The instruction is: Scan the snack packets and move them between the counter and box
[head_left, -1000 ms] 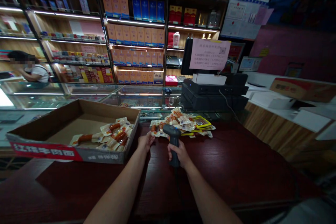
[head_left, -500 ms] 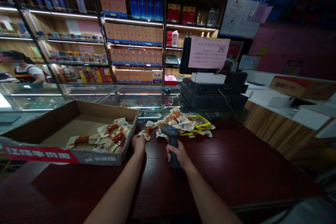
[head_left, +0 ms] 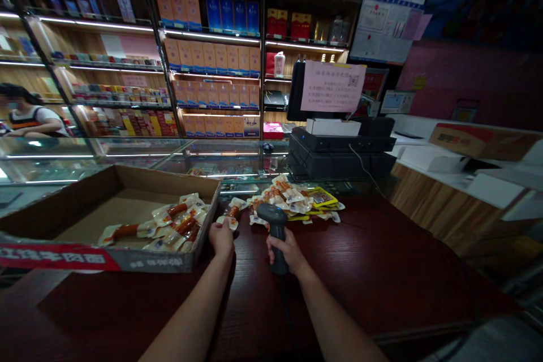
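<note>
A bare stretch of table [head_left: 369, 266] is seen open to the right of the right hand [head_left: 288, 250]. Passage leftward at table level is blocked by the cardboard box [head_left: 156, 263], its wall just beside the left hand [head_left: 222, 238]. The way forward is obstructed by a heap of packets [head_left: 292, 195], while the gap between the hands is bordered by a gripped scanner [head_left: 275, 232].

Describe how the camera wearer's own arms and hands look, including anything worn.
The left hand and right hand are ungloved. Both forearms are bare, with no sleeves, watch or bracelet visible.
</note>
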Tool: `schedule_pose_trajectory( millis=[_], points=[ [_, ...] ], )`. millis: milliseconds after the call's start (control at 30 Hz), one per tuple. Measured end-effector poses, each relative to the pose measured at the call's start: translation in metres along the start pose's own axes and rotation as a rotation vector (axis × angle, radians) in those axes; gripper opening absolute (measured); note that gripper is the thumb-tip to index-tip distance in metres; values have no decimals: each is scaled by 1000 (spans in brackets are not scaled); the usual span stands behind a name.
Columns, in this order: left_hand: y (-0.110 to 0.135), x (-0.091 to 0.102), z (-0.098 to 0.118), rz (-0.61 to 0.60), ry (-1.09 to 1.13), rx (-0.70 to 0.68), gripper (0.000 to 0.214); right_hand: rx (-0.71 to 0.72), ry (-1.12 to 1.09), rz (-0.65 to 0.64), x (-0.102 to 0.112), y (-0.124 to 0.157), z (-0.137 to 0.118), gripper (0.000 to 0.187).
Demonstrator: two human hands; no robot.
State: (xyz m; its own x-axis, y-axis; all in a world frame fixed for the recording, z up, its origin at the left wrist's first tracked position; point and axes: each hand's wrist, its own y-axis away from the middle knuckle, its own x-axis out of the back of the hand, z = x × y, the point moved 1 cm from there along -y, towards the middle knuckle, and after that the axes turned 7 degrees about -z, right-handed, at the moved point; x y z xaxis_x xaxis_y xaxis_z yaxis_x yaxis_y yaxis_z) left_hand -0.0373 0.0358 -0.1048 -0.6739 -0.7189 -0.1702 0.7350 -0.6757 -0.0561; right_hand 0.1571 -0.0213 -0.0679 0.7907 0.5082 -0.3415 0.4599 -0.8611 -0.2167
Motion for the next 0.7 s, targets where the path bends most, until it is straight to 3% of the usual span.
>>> schedule_pose_trajectory(
  millis=[133,300,533,700],
  points=[
    [21,14,3,8,156,104,28,-14,88,0,4,-1,-4,42],
    [33,28,12,-35,56,9,28,-7,162,-47,6,1,-11,41],
    [27,32,13,-36,-209,-163,28,-24,196,-33,5,4,-16,39],
    [30,33,18,-19,-213,-188,28,-37,198,-17,9,2,-12,40]
  ],
)
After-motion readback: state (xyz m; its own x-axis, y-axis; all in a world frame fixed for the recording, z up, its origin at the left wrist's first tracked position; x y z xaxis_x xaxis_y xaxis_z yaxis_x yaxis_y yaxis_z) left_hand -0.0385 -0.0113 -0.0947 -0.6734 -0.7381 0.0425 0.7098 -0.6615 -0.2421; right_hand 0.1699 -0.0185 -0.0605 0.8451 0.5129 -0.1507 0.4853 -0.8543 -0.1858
